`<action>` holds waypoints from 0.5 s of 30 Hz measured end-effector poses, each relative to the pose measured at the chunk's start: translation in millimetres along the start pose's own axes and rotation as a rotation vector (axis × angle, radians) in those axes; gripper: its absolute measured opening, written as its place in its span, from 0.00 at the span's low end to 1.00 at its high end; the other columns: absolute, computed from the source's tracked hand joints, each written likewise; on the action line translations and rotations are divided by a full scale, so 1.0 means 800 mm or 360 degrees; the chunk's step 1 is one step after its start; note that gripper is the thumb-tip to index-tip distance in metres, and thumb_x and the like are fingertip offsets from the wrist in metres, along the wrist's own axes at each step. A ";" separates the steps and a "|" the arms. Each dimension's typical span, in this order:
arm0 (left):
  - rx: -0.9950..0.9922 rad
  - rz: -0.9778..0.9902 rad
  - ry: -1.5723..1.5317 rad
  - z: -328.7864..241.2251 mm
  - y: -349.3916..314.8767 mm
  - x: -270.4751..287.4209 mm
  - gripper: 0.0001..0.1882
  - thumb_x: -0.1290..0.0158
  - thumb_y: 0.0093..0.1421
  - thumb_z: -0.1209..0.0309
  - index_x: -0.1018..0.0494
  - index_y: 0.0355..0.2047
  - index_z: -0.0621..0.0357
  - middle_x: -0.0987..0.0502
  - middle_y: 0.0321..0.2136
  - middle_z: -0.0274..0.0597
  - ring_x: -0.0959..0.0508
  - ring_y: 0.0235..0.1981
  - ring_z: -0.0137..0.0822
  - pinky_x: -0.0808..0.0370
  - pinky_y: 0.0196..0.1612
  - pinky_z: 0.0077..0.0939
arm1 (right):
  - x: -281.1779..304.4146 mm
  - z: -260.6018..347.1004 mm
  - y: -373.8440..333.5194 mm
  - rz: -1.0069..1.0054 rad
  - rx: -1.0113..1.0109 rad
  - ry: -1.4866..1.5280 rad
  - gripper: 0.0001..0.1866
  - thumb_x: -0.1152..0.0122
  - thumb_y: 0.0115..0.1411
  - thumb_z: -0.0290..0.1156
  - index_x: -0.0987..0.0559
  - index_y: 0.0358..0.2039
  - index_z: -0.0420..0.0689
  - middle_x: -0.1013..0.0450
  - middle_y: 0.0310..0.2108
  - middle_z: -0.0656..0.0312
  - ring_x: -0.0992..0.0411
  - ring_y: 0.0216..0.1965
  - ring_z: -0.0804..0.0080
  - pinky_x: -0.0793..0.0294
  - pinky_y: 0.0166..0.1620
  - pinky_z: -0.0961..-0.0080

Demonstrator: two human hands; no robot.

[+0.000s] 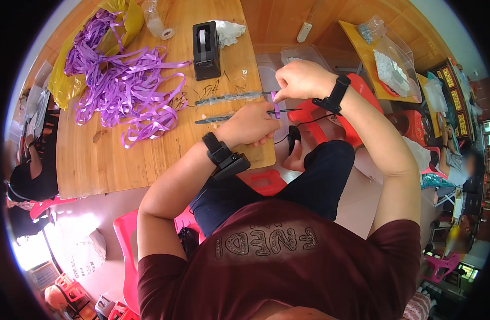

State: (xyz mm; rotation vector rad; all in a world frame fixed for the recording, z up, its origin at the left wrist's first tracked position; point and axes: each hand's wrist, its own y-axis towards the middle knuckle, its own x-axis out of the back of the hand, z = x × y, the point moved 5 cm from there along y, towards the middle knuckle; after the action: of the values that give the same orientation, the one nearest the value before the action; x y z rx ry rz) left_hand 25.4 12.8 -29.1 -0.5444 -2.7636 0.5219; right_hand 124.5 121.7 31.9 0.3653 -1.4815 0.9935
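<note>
Two thin dark rods lie side by side across the right edge of the wooden table. The far rod (229, 98) looks wrapped in clear film or tape along its middle. Part of the near rod (210, 120) is hidden under my left hand (251, 124), and its slim tip sticks out past the edge. A short loop of purple ribbon (277, 105) spans the two rod tips. My right hand (304, 80) pinches this ribbon at its far end, by the far rod's tip. At the ribbon's near end, my left hand's curled fingers close on it.
A tangled heap of purple ribbon (133, 88) spills from a yellow plastic bag (69, 82) onto the table (103, 170). At the back stand a black tape dispenser (206, 58) and crumpled white paper (230, 32). Red stools (357, 101) and a small side table (357, 48) are to the right.
</note>
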 end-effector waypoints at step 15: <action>-0.0020 -0.0001 0.0027 -0.005 0.001 -0.001 0.20 0.46 0.62 0.66 0.31 0.49 0.69 0.24 0.22 0.37 0.24 0.17 0.27 0.26 0.17 0.22 | -0.033 0.011 -0.002 -0.0390 0.0852 -0.0021 0.08 0.38 0.54 0.29 0.15 0.35 0.51 0.33 0.63 0.58 0.34 0.60 0.56 0.29 0.58 0.63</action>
State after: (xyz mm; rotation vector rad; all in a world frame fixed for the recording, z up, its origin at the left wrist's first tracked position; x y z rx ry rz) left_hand 27.6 14.6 -26.0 -0.5481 -2.7527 0.4977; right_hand 124.9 105.4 9.0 0.9154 -1.1303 1.1782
